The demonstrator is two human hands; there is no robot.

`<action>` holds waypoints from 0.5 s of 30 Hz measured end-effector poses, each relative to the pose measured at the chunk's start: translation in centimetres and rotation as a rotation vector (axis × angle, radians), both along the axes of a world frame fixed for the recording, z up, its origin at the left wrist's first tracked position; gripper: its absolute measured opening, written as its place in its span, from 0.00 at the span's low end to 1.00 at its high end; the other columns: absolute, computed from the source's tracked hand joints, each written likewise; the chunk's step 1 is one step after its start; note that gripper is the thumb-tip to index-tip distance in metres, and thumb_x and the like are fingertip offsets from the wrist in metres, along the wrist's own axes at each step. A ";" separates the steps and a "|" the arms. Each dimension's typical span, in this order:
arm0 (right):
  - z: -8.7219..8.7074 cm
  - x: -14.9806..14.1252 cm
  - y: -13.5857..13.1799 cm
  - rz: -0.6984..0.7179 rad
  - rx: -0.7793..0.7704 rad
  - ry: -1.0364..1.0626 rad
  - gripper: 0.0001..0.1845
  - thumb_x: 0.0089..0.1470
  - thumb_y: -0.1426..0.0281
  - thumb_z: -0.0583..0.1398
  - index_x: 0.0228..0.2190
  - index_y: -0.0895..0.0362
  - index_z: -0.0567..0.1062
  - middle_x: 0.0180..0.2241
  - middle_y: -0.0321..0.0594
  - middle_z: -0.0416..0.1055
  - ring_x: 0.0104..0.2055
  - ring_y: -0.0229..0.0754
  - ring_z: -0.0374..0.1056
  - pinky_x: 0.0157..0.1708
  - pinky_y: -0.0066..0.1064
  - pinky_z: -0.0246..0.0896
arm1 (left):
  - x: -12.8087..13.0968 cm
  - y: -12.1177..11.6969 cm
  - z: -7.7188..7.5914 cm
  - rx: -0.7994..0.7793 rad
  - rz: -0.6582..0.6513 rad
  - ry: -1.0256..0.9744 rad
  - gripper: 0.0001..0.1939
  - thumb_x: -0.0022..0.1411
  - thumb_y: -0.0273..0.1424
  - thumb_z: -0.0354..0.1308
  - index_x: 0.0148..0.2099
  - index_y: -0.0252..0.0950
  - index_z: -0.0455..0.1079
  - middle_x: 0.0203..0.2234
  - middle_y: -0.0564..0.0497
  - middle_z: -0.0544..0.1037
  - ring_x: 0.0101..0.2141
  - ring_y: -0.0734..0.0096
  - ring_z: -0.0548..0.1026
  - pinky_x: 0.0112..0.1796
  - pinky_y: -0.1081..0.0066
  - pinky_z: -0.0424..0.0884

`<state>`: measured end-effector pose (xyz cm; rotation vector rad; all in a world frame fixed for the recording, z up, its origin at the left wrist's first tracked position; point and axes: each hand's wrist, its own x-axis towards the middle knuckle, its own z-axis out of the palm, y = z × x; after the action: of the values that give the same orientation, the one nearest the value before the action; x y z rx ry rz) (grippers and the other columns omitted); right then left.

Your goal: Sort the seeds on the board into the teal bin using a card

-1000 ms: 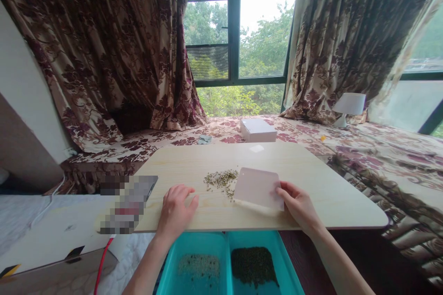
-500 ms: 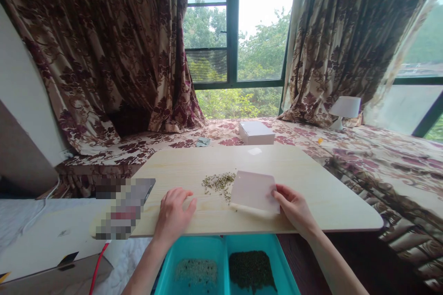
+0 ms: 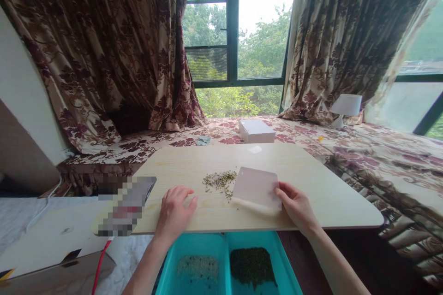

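My right hand (image 3: 296,205) pinches the right edge of a thin, pale translucent plastic sheet (image 3: 256,188), tilted over the tabletop. Just left of the sheet lies a loose scatter of small greenish beans or seeds (image 3: 219,180), some right against its left edge. My left hand (image 3: 177,207) rests at the front left of the light wooden table (image 3: 332,193), fingers spread and slightly bent, with nothing in it. Below the table's front edge sits a turquoise two-part bin (image 3: 226,267); pale grains (image 3: 198,267) lie in its left compartment and dark green grains (image 3: 252,265) in its right.
A blurred-out flat device (image 3: 126,207) with a red cable (image 3: 101,265) lies at the table's left edge. Behind the table, a white box (image 3: 256,131), a folded grey-green cloth (image 3: 203,140) and a white lamp (image 3: 346,106) stand or lie on the patterned window seat.
Hands, sheet and beans hold almost the same places. The whole view has shifted very slightly with the head.
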<state>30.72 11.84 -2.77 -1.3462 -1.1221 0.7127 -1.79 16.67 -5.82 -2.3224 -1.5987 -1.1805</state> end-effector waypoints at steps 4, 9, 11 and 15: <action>0.0 -0.1 0.0 0.046 -0.007 -0.032 0.16 0.44 0.60 0.60 0.32 0.58 0.78 0.30 0.42 0.79 0.32 0.45 0.73 0.31 0.32 0.68 | 0.0 0.0 -0.1 0.000 0.007 -0.007 0.10 0.59 0.37 0.53 0.36 0.38 0.71 0.36 0.47 0.76 0.44 0.57 0.70 0.48 0.58 0.64; -0.1 -0.1 0.2 0.055 0.025 -0.026 0.16 0.44 0.59 0.61 0.31 0.58 0.78 0.31 0.43 0.79 0.33 0.45 0.73 0.35 0.34 0.68 | 0.0 0.1 -0.1 0.002 0.005 -0.009 0.10 0.59 0.38 0.53 0.36 0.38 0.72 0.35 0.48 0.76 0.44 0.58 0.70 0.49 0.58 0.64; 0.0 -0.2 0.2 0.079 0.020 -0.029 0.16 0.44 0.59 0.61 0.32 0.57 0.78 0.30 0.42 0.79 0.34 0.45 0.73 0.36 0.34 0.68 | 0.0 0.2 -0.2 0.007 0.002 -0.013 0.10 0.58 0.38 0.53 0.36 0.38 0.72 0.35 0.48 0.76 0.44 0.58 0.71 0.49 0.58 0.64; 0.3 -0.2 0.0 0.099 0.012 -0.059 0.15 0.45 0.60 0.60 0.31 0.57 0.78 0.30 0.42 0.78 0.34 0.45 0.73 0.36 0.34 0.68 | -0.1 0.3 -0.4 0.011 0.005 -0.019 0.10 0.58 0.38 0.53 0.36 0.39 0.72 0.35 0.48 0.77 0.44 0.58 0.71 0.49 0.58 0.64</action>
<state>30.52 11.88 -2.52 -1.3158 -1.2458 0.7408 -1.93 16.96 -6.21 -2.3065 -1.5983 -1.2107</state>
